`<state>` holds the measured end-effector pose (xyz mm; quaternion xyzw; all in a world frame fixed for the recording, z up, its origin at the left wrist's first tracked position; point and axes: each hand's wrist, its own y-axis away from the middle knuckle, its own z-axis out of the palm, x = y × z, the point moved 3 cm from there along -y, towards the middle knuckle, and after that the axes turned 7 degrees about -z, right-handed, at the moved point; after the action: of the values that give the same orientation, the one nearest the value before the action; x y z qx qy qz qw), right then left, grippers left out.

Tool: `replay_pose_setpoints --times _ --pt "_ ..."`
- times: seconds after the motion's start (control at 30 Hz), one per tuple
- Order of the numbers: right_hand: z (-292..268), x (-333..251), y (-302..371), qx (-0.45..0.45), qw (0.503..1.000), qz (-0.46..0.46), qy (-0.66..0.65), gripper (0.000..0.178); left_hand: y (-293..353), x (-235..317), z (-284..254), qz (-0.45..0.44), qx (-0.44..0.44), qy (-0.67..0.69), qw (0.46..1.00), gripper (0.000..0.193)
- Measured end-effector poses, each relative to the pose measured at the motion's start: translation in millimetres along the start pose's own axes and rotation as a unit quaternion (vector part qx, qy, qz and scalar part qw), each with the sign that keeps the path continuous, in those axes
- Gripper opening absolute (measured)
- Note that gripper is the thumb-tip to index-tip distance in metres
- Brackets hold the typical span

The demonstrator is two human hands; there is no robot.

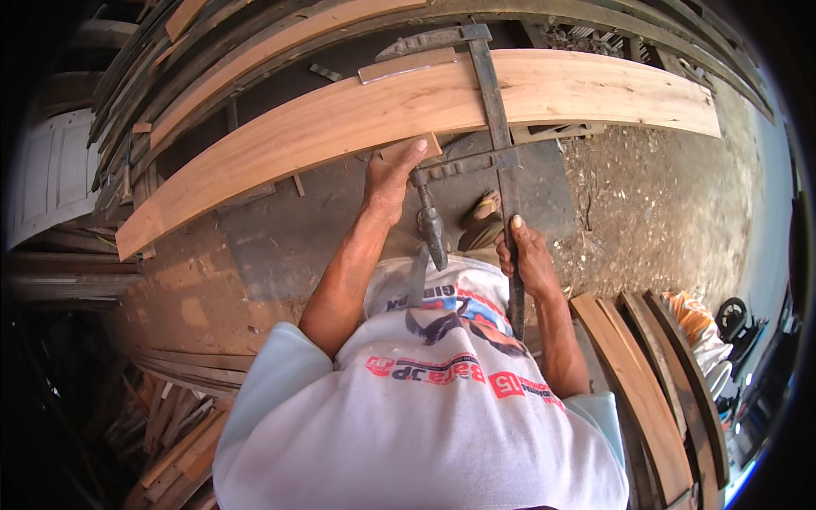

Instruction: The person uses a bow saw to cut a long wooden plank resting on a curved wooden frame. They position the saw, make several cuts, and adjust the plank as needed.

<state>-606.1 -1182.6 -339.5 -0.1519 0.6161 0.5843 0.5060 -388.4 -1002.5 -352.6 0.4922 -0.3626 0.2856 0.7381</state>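
A long pale wooden plank [340, 119] lies across the view in front of me. A dark metal bar clamp [489, 85] crosses over it, with its bar running back toward my body. One clamp jaw is beyond the plank's far edge, beside a thin wood strip [408, 66]. The other jaw is on the near side, its screw handle [432, 229] hanging toward me. My left hand [391, 183] grips a small wood block [429, 147] at the plank's near edge, thumb on top. Farther right, my right hand [530, 259] is closed around the clamp's bar.
Long boards [280, 42] are stacked beyond the plank. More boards [633, 399] lean at my lower right, and wood offcuts [183, 459] pile up at lower left. Shavings lie on the dirt floor [629, 212]. A white panelled door [55, 174] stands at far left.
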Motion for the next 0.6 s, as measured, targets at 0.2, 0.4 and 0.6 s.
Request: replay_pose_setpoints --times 0.2,0.4,0.6 --pt "1 5 -2 -0.013 1.000 -0.009 -0.010 0.060 -3 2 0 -0.100 -0.059 0.095 0.989 0.050" --pt "1 9 -2 -0.007 1.000 0.004 -0.012 0.059 -1 3 -6 -0.125 -0.050 0.023 0.991 0.057" --pt "3 1 3 -0.003 0.999 0.035 -0.010 0.060 4 14 -3 -0.153 -0.028 -0.038 0.987 0.069"
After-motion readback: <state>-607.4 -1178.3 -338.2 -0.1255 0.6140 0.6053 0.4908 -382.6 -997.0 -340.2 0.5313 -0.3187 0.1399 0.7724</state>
